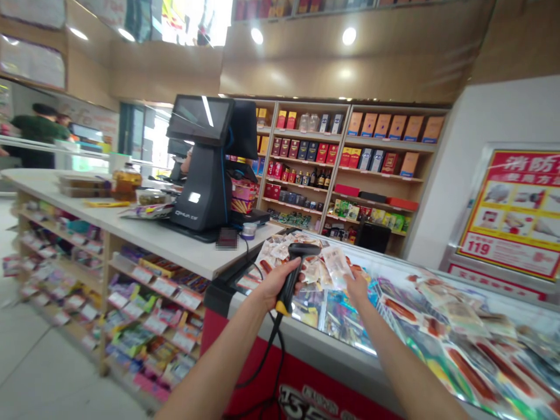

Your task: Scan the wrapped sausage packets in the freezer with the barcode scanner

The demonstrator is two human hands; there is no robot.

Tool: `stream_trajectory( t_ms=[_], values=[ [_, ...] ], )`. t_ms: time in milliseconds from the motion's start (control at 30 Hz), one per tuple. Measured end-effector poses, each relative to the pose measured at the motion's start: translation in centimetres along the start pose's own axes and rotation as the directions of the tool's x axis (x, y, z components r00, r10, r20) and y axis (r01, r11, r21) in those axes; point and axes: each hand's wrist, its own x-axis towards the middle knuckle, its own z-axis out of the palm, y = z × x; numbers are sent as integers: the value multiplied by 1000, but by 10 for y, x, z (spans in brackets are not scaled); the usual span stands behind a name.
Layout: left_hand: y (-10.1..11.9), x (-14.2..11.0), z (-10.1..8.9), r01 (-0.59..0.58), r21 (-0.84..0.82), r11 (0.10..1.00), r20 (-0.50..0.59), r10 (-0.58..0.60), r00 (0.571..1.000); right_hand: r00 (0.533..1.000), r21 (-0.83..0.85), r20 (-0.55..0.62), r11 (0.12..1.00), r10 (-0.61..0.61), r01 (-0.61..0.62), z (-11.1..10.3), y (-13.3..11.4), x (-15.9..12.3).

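Note:
My left hand is closed around the handle of a black and yellow barcode scanner, its head pointing right and its cable hanging down. In my right hand is a clear plastic food packet, gripped at its right edge; what exactly is inside I cannot make out. The packet is close to the scanner's head, with a small gap between them. Behind both, a pile of similar packets lies on the glass top of a chest freezer.
More packets, some with sausages, lie on the freezer's right part. A till screen stands on the white counter at left, above snack shelves. Boxed bottles fill the back shelves. A person is at far left.

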Motion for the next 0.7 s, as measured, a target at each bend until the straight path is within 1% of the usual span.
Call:
stream_trajectory(
  t_ms=[133, 200, 267, 333, 433, 500, 567, 633, 667, 700],
  values=[
    [6, 4, -9, 26, -35, 999, 2, -26, 1000, 999, 90, 17, 995, 35, -36, 5, -3, 4],
    [8, 6, -12, 30, -31, 999, -2, -30, 1000, 999, 83, 15, 996, 37, -39, 9, -2, 8],
    [11, 6, -16, 16, -23, 1000, -23, -17, 1000, 999, 42, -5, 998, 36, -36, 16, -3, 13],
    [16, 6, -20, -2, -14, 1000, -67, 1, 998, 999, -8, -25, 1000, 28, -28, 26, -8, 20],
    [21, 2, -28, -32, -6, 999, -135, 31, 990, 1000, -56, -24, 998, 7, -8, 48, -21, 30],
    [22, 1, -32, -42, -8, 999, -145, 40, 989, 1000, -88, -8, 996, -27, 27, 64, -32, 35],
    [19, 1, -35, -27, -15, 1000, -141, 24, 990, 996, -125, 22, 989, -81, 83, 75, -42, 37],
    [14, 4, -34, -1, -15, 1000, -140, -1, 990, 989, -171, 57, 975, -138, 145, 74, -45, 38],
    [10, 6, -33, 9, -13, 1000, -134, -11, 991, 982, -200, 75, 963, -171, 183, 67, -44, 39],
    [7, 9, -31, 17, -12, 1000, -119, -18, 993, 975, -236, 90, 947, -202, 217, 56, -39, 40]
  ],
)
